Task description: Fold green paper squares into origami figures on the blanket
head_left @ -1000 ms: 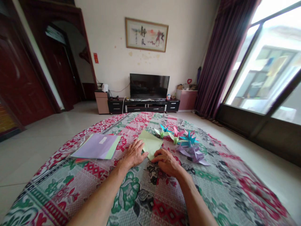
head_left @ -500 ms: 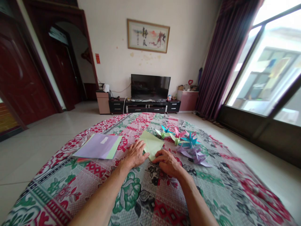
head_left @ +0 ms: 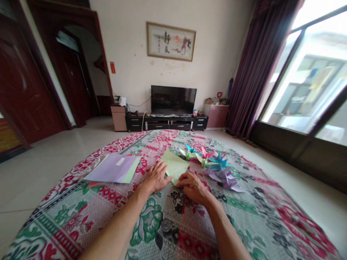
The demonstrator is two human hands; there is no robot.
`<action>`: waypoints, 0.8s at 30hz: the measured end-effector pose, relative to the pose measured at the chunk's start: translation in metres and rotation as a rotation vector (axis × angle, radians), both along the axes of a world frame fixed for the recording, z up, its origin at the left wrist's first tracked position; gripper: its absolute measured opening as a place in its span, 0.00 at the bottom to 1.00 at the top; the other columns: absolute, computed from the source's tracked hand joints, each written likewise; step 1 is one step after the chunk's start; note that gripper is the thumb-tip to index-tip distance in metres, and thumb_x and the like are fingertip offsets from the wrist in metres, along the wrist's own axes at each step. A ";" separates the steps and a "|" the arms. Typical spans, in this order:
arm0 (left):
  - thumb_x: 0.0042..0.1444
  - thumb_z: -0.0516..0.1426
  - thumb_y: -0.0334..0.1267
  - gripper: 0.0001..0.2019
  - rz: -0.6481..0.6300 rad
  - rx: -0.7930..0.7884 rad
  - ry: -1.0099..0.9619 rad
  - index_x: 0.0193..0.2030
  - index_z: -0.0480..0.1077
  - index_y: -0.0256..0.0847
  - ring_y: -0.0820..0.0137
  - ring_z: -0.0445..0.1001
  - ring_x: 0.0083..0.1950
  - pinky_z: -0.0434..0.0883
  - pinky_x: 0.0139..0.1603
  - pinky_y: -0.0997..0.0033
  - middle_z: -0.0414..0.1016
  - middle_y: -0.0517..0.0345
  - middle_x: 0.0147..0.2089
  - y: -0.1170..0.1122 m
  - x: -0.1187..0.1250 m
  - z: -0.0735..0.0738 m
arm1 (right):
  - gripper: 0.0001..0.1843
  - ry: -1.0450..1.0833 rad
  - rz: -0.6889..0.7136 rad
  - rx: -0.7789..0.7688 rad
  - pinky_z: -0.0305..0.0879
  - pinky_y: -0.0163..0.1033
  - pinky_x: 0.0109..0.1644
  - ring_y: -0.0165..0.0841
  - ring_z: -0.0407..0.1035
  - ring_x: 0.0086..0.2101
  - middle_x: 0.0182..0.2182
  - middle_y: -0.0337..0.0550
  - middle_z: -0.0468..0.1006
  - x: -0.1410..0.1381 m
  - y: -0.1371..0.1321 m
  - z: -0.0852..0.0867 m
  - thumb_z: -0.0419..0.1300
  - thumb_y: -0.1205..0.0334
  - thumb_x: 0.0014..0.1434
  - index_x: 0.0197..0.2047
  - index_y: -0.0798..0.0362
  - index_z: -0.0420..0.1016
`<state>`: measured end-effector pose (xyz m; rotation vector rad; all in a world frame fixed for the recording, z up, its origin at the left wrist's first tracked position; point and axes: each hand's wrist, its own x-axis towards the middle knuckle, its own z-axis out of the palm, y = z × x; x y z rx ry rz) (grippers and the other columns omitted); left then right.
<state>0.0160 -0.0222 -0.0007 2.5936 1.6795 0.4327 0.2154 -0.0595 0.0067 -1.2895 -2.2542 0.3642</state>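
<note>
A pale green paper sheet (head_left: 175, 165) lies folded on the round table with the flowered cloth (head_left: 168, 224). My left hand (head_left: 154, 178) rests flat on the sheet's near left edge, fingers stretched out. My right hand (head_left: 193, 187) has its fingers curled and pressed onto the sheet's near right corner. Just right of the sheet stand several folded paper flowers (head_left: 214, 164) in blue, pink, green and purple.
A stack of coloured paper sheets (head_left: 114, 168), purple on top, lies to the left on the table. Beyond the table are tiled floor, a TV stand with a television (head_left: 173, 100), a dark curtain (head_left: 257, 65) and a large window at the right.
My hands and the green sheet have hardly moved. The view has shifted slightly since one second ago.
</note>
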 end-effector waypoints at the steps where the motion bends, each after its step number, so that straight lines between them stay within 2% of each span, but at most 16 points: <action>1: 0.58 0.47 0.49 0.27 0.002 -0.009 0.006 0.62 0.57 0.39 0.58 0.47 0.68 0.51 0.65 0.53 0.53 0.50 0.67 0.000 0.000 0.000 | 0.25 -0.004 0.002 -0.001 0.59 0.39 0.49 0.34 0.67 0.41 0.39 0.40 0.74 0.000 0.000 0.000 0.50 0.75 0.40 0.33 0.43 0.81; 7: 0.59 0.46 0.49 0.28 0.006 -0.015 0.021 0.62 0.57 0.37 0.58 0.46 0.68 0.50 0.65 0.53 0.52 0.49 0.67 -0.002 0.001 0.003 | 0.24 0.024 0.010 -0.010 0.59 0.40 0.48 0.34 0.67 0.41 0.39 0.41 0.75 0.000 0.000 0.001 0.50 0.75 0.41 0.33 0.44 0.81; 12: 0.58 0.47 0.50 0.28 0.010 -0.023 0.014 0.62 0.57 0.38 0.57 0.47 0.68 0.51 0.65 0.51 0.52 0.49 0.67 -0.002 0.001 0.004 | 0.26 0.105 0.000 0.018 0.59 0.40 0.49 0.34 0.67 0.41 0.38 0.41 0.75 -0.005 -0.003 0.002 0.50 0.75 0.43 0.40 0.44 0.80; 17: 0.58 0.48 0.49 0.27 0.009 -0.024 -0.002 0.62 0.57 0.38 0.58 0.47 0.68 0.51 0.65 0.51 0.53 0.49 0.67 -0.002 0.002 0.003 | 0.25 0.031 -0.052 0.021 0.55 0.44 0.51 0.35 0.65 0.42 0.38 0.39 0.73 -0.012 -0.008 0.004 0.52 0.73 0.45 0.40 0.38 0.79; 24: 0.58 0.48 0.49 0.28 0.016 -0.042 -0.010 0.62 0.56 0.37 0.57 0.47 0.68 0.50 0.65 0.51 0.52 0.48 0.67 -0.004 0.002 0.005 | 0.24 0.006 -0.067 0.003 0.54 0.44 0.51 0.35 0.64 0.43 0.39 0.38 0.73 -0.013 -0.008 0.003 0.53 0.72 0.46 0.40 0.37 0.79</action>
